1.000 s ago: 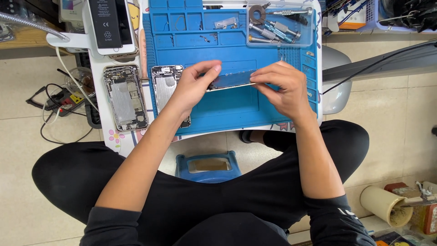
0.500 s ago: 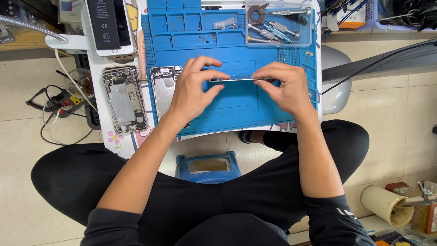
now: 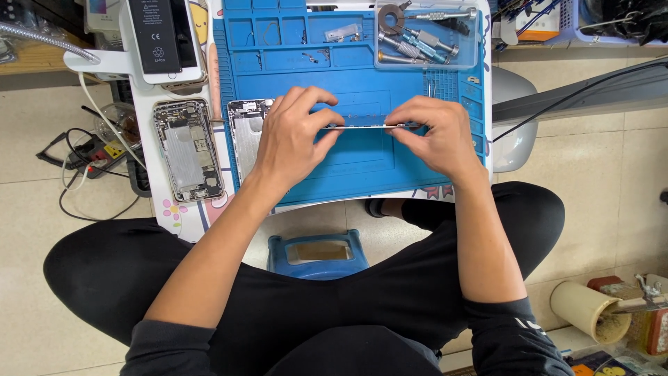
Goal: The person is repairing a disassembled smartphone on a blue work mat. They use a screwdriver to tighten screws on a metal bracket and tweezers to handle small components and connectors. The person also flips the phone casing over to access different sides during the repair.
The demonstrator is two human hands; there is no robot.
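A: Phone panel (image 3: 367, 126) — thin, seen edge-on, was held level above the blue work mat (image 3: 362, 167), between both hands. Only one view to log, the head camera.

B: Finger state?

A: Left hand (image 3: 289, 136) pinched the left end of the panel, thumb below and fingers curled over the top. Right hand (image 3: 438, 136) pinched the right end the same way, fingertips closed on the edge. Neither hand was flat on the mat.

B: Was the panel touching the mat?

A: Could not tell; the edge-on angle hid any gap.

B: What lay nearby?

A: An open phone housing (image 3: 245, 136) lay on the mat's left edge, partly under the left hand. A second opened phone (image 3: 188, 150), with its inner parts exposed, lay just beside it on the white table (image 3: 149, 122), off the mat. A phone with its screen dark (image 3: 161, 35) sat at the table's far left corner. A clear tray of screwdrivers (image 3: 426, 35) stood at the mat's far right corner, well apart from the hands.

B: Anything lower in frame?

A: A small blue stool (image 3: 319, 254) stood on the tiled floor between the person's crossed legs, in black trousers. Cables (image 3: 83, 157) trailed on the floor to the left. A roll of tape (image 3: 584, 306) lay at lower right.
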